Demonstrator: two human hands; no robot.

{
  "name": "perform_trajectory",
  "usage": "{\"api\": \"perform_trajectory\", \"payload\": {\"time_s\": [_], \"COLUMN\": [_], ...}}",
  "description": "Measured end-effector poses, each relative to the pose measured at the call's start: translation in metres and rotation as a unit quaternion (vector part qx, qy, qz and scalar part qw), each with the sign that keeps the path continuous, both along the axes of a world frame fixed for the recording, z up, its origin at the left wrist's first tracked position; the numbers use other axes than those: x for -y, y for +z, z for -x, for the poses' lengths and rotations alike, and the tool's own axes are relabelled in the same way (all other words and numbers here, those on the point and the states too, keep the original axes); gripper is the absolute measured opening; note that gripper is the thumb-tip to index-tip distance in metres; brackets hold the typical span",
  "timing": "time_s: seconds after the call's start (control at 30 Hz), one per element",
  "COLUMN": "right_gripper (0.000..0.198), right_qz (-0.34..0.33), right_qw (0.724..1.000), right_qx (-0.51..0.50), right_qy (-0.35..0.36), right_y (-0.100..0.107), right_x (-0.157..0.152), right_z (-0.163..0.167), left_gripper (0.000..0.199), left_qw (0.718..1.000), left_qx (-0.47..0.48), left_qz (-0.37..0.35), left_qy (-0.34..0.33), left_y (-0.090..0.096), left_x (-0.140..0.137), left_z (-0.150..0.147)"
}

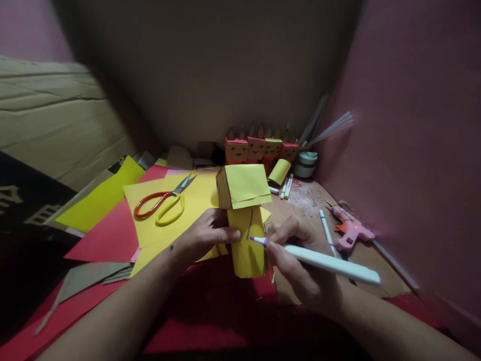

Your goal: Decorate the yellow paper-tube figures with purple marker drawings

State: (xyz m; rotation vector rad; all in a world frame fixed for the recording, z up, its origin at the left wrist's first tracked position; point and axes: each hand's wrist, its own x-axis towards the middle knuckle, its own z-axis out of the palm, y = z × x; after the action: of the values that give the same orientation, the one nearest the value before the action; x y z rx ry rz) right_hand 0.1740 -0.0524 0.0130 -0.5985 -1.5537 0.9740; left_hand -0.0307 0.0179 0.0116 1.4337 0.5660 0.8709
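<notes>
My left hand (216, 233) is closed around a yellow paper figure (246, 255), its thumb pressed on the front. The figure has a tube body and a boxy head, with a yellow paper flap on top and brown cardboard showing at the left side. In my right hand (300, 255) is a white marker (334, 263) with a purple collar. Its tip rests at or very near the tube's front, at the lower end of a dark curved line. The fingers behind the tube are hidden.
Scissors (165, 200) lie on yellow paper (150, 240) at the left. Several cardboard-faced figures (255, 149) stand at the back beside a yellow paper tube (279, 172) and a grey-green jar (306, 164). A pink glue gun (353, 228) and another marker (326, 230) lie right.
</notes>
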Motion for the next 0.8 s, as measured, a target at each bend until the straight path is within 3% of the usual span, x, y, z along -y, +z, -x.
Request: {"api": "perform_trajectory", "payload": {"time_s": [0.23,0.8], "right_gripper": [0.011,0.008], "right_qz": [-0.023,-0.04], "right_qw": [0.995,0.993], "right_qx": [-0.056,-0.012], "right_qy": [-0.078,-0.115], "right_y": [0.0,0.0], "right_x": [-0.004,-0.01], "right_z": [0.005,0.006], "left_gripper": [0.046,0.045], "left_qw": [1.0,1.0], "left_qx": [0.001,-0.004], "left_qz": [0.003,0.017], "left_qy": [-0.02,-0.025], "left_y": [-0.004,-0.005], "left_x": [-0.001,-0.001], "left_z": [0.001,0.001]}}
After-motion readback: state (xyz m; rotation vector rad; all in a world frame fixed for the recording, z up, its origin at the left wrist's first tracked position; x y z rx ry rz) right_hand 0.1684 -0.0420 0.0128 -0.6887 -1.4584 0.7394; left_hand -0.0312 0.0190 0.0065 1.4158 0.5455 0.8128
